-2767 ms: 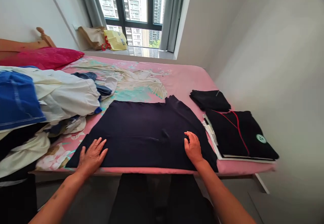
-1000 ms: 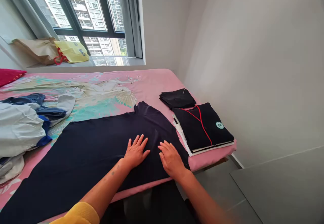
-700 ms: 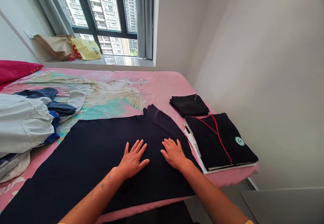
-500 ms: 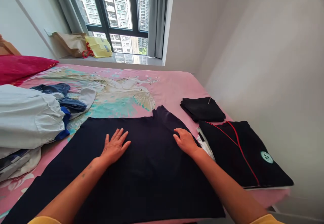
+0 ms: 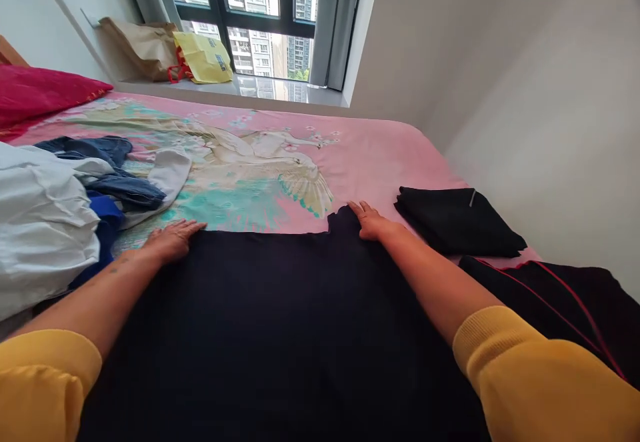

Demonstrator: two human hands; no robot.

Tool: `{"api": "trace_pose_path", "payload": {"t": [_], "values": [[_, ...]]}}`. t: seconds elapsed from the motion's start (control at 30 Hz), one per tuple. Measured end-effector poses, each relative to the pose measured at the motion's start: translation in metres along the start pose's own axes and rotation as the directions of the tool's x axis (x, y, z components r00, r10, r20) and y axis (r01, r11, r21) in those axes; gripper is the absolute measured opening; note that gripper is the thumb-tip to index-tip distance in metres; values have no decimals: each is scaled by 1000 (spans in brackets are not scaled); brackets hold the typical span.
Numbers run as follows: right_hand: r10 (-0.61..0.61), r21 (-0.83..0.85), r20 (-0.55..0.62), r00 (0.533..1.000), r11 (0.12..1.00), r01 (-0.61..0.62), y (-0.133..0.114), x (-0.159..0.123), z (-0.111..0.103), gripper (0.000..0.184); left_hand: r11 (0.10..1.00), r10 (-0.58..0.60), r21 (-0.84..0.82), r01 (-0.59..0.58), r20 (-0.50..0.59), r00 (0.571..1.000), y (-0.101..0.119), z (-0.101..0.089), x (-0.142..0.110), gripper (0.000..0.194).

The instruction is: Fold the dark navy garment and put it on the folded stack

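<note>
My left hand (image 5: 173, 241) and right hand (image 5: 370, 221) lie flat and open, holding nothing, along the far edge of the navy shirt (image 5: 270, 335). It is spread on the pink bed (image 5: 380, 155), between a white clothes pile (image 5: 40, 222) and a folded black cloth (image 5: 457, 222).
</note>
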State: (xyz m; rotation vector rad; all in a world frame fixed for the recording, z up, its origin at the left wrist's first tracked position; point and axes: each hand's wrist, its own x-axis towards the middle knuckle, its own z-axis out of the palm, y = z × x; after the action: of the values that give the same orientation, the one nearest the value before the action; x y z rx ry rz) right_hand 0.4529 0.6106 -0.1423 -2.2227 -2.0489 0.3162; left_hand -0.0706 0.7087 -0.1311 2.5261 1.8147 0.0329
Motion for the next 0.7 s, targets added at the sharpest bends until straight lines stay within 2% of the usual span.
{"api": "trace_pose_path", "payload": {"t": [0.07, 0.13, 0.27, 0.33, 0.43, 0.5, 0.6, 0.7], "values": [[82, 12, 85, 993, 996, -84, 1, 18, -10, 94, 998, 6, 55, -13, 118, 993, -5, -1, 17, 61], [144, 8, 140, 980, 989, -147, 0, 29, -19, 85, 985, -10, 168, -29, 226, 974, -8, -5, 29, 60], [159, 0, 126, 979, 987, -160, -9, 28, -28, 55, 954, -66, 298, -37, 327, 943, -11, -15, 32, 48], [160, 21, 82, 984, 987, -162, -13, 19, -30, 41, 937, -62, 347, -44, 289, 955, -12, -20, 23, 39], [169, 102, 26, 985, 980, -171, -14, 0, -38, 26, 911, 1, 407, -67, 159, 987, -17, -29, 2, 34], [167, 185, -12, 986, 969, -162, -13, -18, -50, 18, 924, 58, 375, -74, 54, 997, -22, -36, -15, 40], [143, 310, -70, 987, 944, -115, -11, -51, -76, 14, 954, 123, 285, -95, -82, 989, -36, -50, -40, 57], [101, 386, -121, 987, 921, -47, -14, -89, -105, 10, 954, 190, 259, -153, -127, 974, -56, -63, -65, 61]]}}
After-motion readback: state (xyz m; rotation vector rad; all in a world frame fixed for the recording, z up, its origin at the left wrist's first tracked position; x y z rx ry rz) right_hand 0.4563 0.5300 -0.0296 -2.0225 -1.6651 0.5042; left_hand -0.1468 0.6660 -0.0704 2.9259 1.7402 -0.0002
